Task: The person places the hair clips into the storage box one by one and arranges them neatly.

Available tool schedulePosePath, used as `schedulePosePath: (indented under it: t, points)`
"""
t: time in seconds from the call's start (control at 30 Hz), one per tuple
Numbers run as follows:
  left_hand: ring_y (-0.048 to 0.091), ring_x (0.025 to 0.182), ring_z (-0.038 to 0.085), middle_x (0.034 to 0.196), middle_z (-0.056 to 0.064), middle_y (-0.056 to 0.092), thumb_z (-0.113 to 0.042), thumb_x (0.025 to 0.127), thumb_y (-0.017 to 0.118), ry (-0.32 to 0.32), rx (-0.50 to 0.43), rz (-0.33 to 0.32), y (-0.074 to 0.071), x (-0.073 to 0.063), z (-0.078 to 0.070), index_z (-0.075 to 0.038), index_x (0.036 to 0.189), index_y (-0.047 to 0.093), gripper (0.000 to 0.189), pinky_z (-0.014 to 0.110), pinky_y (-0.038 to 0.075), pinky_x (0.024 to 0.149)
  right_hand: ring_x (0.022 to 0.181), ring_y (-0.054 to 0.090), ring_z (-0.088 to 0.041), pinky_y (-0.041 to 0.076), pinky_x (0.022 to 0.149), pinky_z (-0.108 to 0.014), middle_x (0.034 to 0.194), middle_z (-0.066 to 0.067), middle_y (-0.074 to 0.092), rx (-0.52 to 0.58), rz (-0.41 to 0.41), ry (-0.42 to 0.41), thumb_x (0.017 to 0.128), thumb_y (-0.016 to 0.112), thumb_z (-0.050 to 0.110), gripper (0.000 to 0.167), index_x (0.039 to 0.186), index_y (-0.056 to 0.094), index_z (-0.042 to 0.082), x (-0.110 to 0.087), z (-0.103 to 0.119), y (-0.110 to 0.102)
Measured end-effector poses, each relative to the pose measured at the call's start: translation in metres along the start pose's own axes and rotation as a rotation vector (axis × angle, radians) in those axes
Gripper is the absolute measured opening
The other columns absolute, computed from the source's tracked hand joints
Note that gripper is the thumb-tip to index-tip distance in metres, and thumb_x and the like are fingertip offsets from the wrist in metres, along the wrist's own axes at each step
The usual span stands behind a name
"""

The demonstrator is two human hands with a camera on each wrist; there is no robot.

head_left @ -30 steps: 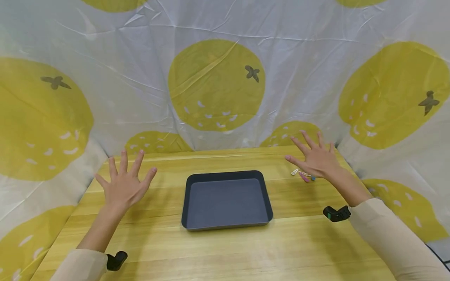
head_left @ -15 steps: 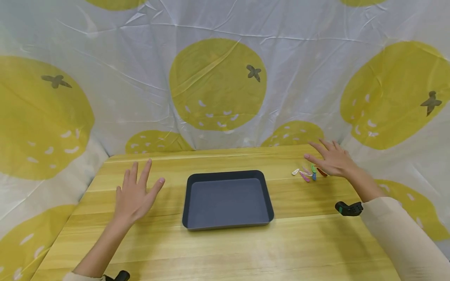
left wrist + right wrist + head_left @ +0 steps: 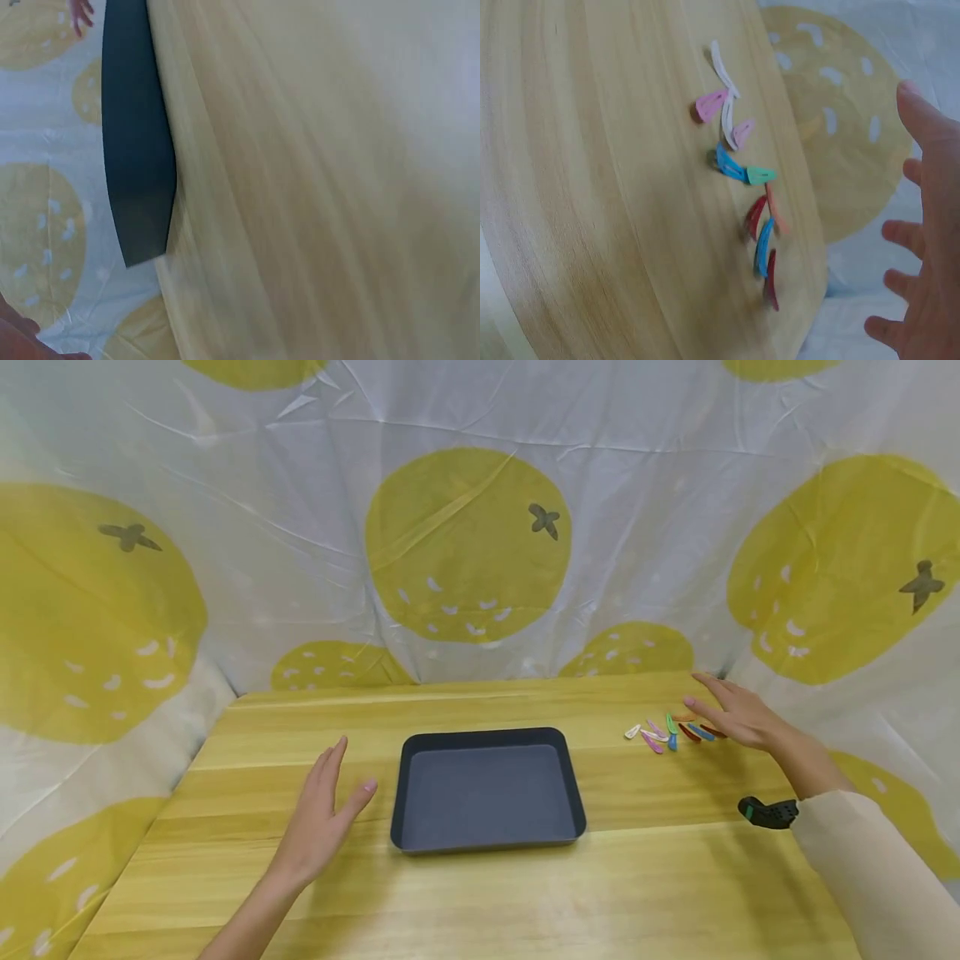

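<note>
A loose cluster of snap hair clips lies on the wooden table at the far right, with a green clip (image 3: 760,175), a pink clip (image 3: 710,105) and a white clip (image 3: 721,69) among several in red, blue and orange. Just beside and above this cluster hovers my right hand (image 3: 742,717), its fingers extended and holding nothing. My left hand (image 3: 315,822) is held over the table to the left of a dark baking tray (image 3: 487,846), fingers straight, thumb apart, touching nothing. In the left wrist view the tray's side wall (image 3: 139,135) shows beyond the hand.
The shallow tray stands on the middle of the wooden table (image 3: 525,902). A white cloth (image 3: 315,552) with yellow fruit prints hangs behind the table and at both sides. A black wrist camera (image 3: 768,812) sits at the right sleeve.
My right hand has moved right, uncovering more of the clips. My left hand has shifted toward the tray and nearer to me, and turned partly on its side with its fingers closer together.
</note>
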State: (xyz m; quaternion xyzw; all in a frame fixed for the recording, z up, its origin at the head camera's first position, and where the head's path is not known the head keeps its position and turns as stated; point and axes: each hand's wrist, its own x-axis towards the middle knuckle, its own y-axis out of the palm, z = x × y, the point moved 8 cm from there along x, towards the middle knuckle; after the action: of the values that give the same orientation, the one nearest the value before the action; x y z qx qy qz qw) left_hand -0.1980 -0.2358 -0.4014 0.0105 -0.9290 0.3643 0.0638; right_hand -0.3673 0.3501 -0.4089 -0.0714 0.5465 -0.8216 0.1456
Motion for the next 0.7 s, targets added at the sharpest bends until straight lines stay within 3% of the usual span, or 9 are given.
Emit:
schedulePosePath:
  t: [0.13,0.3,0.47,0.7]
  points:
    - [0.009,0.151,0.050,0.170,0.022,0.006,-0.049,0.106,0.054,-0.150,-0.202,0.069,0.015,-0.010,0.006,-0.018,0.168,0.002,0.087,0.077,0.017,0.111,0.137,0.022,-0.067,0.023,0.101,-0.081,0.156,-0.043,0.021,0.040,0.033,0.039,0.111,0.033,0.049,0.077,0.162,0.015,-0.005,-0.003,-0.010,0.003]
    - [0.007,0.153,0.047,0.170,0.020,0.006,-0.046,0.103,0.061,-0.345,-0.486,0.146,0.037,-0.024,0.015,-0.018,0.167,0.000,0.093,0.071,0.015,0.116,0.130,0.033,-0.068,0.032,0.098,-0.079,0.150,-0.047,0.029,0.040,0.099,0.114,0.110,0.030,0.055,0.082,0.157,0.023,-0.011,-0.006,-0.025,0.011]
    - [0.009,0.152,0.047,0.168,0.024,0.010,-0.022,0.103,0.064,-0.395,-0.679,0.161,0.054,-0.033,0.018,-0.010,0.166,0.003,0.089,0.065,0.015,0.119,0.126,0.039,-0.066,0.037,0.096,-0.077,0.145,-0.046,0.038,0.014,0.138,0.170,0.111,0.029,0.053,0.079,0.151,0.033,-0.016,-0.013,-0.045,0.019]
    - [0.009,0.153,0.045,0.166,0.026,0.015,-0.008,0.099,0.065,-0.439,-0.838,0.144,0.077,-0.039,0.023,-0.004,0.165,0.008,0.087,0.056,0.023,0.120,0.129,0.036,-0.065,0.032,0.101,-0.076,0.142,-0.043,0.043,0.010,0.093,0.140,0.112,0.038,0.030,0.055,0.141,0.049,-0.015,-0.020,-0.060,0.025]
